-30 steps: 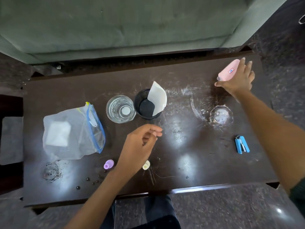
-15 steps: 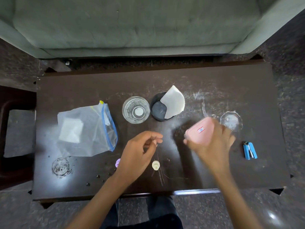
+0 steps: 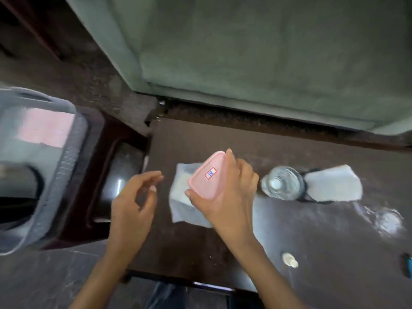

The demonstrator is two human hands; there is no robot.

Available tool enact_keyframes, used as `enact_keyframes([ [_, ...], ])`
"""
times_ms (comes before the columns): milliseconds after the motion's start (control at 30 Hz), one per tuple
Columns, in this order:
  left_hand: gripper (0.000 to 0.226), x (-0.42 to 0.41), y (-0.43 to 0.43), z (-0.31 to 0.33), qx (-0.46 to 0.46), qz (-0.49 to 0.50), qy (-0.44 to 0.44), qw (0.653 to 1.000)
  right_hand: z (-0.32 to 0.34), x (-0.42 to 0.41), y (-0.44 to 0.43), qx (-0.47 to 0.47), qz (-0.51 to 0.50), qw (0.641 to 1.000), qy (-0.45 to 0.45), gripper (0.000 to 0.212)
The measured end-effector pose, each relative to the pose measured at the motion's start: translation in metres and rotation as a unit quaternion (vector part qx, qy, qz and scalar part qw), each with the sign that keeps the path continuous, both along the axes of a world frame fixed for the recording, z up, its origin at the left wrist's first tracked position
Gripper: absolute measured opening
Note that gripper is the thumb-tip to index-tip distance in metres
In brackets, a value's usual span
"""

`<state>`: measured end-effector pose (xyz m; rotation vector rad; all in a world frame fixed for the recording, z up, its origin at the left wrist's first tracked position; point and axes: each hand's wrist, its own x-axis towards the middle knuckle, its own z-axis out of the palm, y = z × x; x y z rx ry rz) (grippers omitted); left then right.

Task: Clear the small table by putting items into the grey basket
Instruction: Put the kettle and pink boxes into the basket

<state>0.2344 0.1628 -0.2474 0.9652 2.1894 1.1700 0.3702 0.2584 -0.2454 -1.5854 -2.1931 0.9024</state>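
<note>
Right hand grips a pink rounded plastic box right of the grey plastic basket; left hand loosely curled, empty.

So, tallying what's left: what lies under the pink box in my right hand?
The clear plastic bag on the table, something white inside it. The pink box and the right hand hide its right part.

pink box | red-bordered sticker | blue marks, too blurred to read
</note>
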Motion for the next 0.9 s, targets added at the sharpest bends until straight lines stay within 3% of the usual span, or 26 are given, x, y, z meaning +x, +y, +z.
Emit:
enact_keyframes([
  [167,0.033,-0.11,-0.031,0.012,0.051,0.15,-0.003,0.987,0.013,-0.137,-0.005,-0.002,0.044,0.997,0.065,0.104],
  [267,0.029,-0.15,-0.036,0.001,0.052,0.228,-0.048,0.971,0.028,-0.216,-0.004,-0.002,0.072,0.994,0.087,0.094],
  [333,0.038,-0.168,-0.037,-0.006,0.051,0.269,-0.075,0.959,0.036,-0.27,-0.005,0.025,0.094,0.992,0.083,0.083],
  [433,0.057,-0.179,-0.031,-0.011,0.076,0.313,-0.117,0.94,0.036,-0.339,-0.013,0.072,0.139,0.985,0.07,0.083],
  [533,0.054,-0.184,-0.019,-0.017,0.069,0.354,-0.129,0.924,0.025,-0.396,-0.023,0.12,0.185,0.975,0.021,0.084],
  [733,0.05,-0.213,-0.002,-0.036,0.125,0.491,-0.245,0.827,-0.015,-0.467,-0.04,0.199,0.317,0.925,-0.064,0.09],
  [900,0.047,-0.231,0.005,-0.047,0.168,0.543,-0.293,0.768,-0.04,-0.491,-0.053,0.213,0.347,0.907,-0.111,0.092],
])
